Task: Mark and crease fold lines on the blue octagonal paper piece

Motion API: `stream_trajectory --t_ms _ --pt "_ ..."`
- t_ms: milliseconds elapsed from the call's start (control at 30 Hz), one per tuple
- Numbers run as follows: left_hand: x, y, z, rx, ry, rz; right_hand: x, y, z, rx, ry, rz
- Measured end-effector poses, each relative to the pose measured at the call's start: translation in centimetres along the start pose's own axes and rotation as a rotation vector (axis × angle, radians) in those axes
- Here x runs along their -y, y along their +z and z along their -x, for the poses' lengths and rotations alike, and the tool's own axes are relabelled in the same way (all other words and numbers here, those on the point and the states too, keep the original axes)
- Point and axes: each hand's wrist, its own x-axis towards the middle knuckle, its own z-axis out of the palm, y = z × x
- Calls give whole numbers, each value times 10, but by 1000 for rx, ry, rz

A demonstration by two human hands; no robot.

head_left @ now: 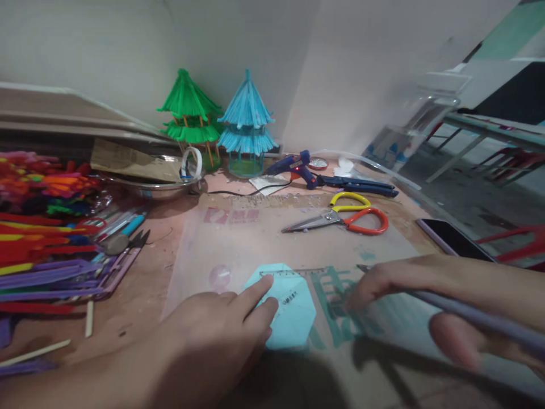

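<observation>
A light blue paper octagon (296,309) with small dark print near its middle lies on a translucent printed plastic sheet (255,238). My left hand (225,329) rests on its left part, index finger stretched out and fingertips pressing down. By that fingertip, a clear strip with ruler-like marks (298,272) crosses the paper's upper edge. To the right, my right hand (409,289) is closed around a slim purple-grey pencil or pen (481,315), its dark tip pointing left, apart from the paper. Motion blurs this hand somewhat.
Scissors (338,217) with yellow and red handles lie beyond the paper. Behind are a blue glue gun (293,166), dark blue pliers-like tool (360,185), green model pavilion (189,111) and blue one (247,122). Colourful craft stems (42,238) crowd the left; a phone (453,238) lies right.
</observation>
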Motion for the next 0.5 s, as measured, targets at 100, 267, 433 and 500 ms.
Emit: stream_trajectory --t_ms 100,267,433,500 --pt "-2 -2 -2 26 16 -50 2 3 -16 -118 -87 -25" --pt "-6 -5 -14 126 55 -103 10 26 -78 -245 -85 -9" --pt "-6 7 -5 60 81 -86 -5 49 -114 -279 -75 -180" --pt "-5 12 2 41 42 -28 -13 55 -118 -303 -91 -200"
